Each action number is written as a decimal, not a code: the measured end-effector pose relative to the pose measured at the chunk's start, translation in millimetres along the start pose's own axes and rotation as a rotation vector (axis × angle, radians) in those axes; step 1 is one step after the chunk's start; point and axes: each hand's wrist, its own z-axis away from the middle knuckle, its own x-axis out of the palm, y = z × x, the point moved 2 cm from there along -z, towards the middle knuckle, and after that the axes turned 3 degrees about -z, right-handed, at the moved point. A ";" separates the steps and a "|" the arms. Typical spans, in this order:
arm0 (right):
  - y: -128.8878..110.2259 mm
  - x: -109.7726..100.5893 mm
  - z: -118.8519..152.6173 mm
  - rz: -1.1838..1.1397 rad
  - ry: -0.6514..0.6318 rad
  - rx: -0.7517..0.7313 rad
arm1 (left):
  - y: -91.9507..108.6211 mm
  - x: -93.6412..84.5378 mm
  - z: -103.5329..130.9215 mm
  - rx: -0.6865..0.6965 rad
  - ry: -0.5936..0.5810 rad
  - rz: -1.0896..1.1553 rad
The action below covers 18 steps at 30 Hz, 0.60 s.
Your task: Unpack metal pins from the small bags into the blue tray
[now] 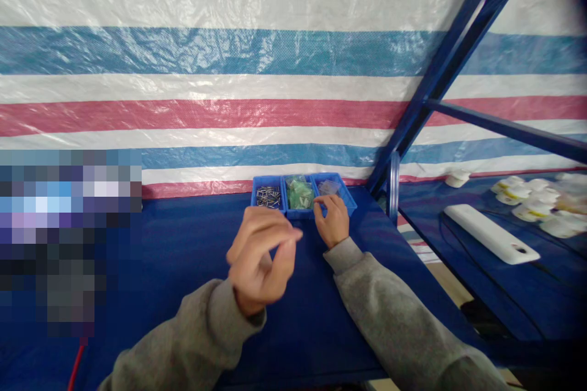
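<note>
My left hand (pixel 263 259) is raised above the blue table (pixel 183 263), its thumb and fingertips brought together in a pinch; anything between them is too small to make out. Farther forward, my right hand (pixel 332 218) is at the front edge of the right blue bin (pixel 351 198), fingers curled toward the thumb, with what they may hold hidden. That bin contains small clear bags (pixel 328 187). Beside it, the middle bin has a green bag of parts (pixel 299 193). Metal screws (pixel 268 197) lie in the left bin.
A blue metal frame (pixel 428 82) rises right of the bins. Beyond it, a second table bears a long white device (pixel 491 233), several white round parts (pixel 534 198) and dark cables. A red cable (pixel 76 368) lies at lower left beside a blurred-out area. A striped sheet (pixel 206 116) hangs behind.
</note>
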 end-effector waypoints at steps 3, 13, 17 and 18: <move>4.4 -1.7 -2.6 0.120 -0.029 0.076 | -32.5 32.5 -17.1 -0.105 -0.070 -0.124; 7.2 -0.2 -4.2 0.216 -0.121 0.127 | -98.9 70.4 11.4 -0.158 -0.419 -0.405; 7.7 0.4 -3.6 0.205 -0.120 0.119 | -99.6 71.5 9.9 -0.133 -0.428 -0.413; 7.5 0.6 -3.1 0.202 -0.117 0.117 | -100.1 71.8 10.0 -0.123 -0.430 -0.418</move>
